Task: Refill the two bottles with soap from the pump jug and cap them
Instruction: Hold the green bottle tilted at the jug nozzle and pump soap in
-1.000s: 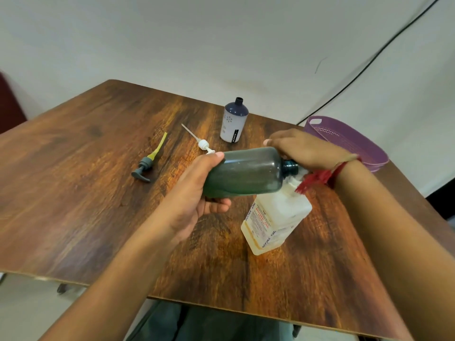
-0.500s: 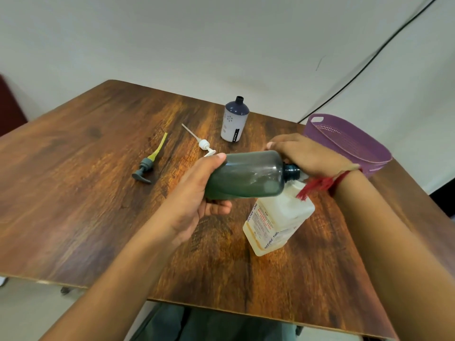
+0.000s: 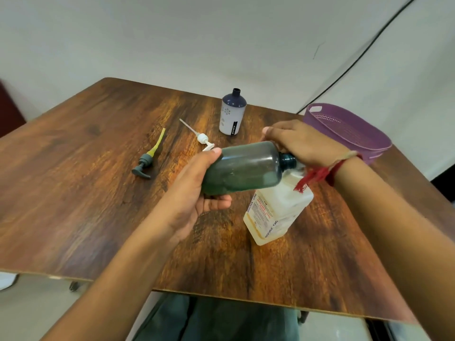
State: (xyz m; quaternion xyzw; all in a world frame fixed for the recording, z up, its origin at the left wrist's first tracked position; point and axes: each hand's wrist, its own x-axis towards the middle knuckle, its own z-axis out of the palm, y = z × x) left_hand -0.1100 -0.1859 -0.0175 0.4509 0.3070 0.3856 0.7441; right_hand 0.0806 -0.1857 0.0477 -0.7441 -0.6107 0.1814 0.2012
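My left hand (image 3: 197, 193) curls round the base of the dark green translucent plastic bottle (image 3: 243, 168), holding it on its side. Its open neck points at the top of the pale square plastic pump jug (image 3: 273, 212), which stands on the brown wooden surface (image 3: 73, 193). My right hand (image 3: 302, 143) lies over the jug's top; I cannot tell whether it grips. Beyond lie a grey pump head with a yellow tube (image 3: 147, 161) and a white pump head with a clear tube (image 3: 202, 139). Farther off stand the open white bottle with a navy shoulder (image 3: 232, 114) and a purple plastic basket (image 3: 349, 134).
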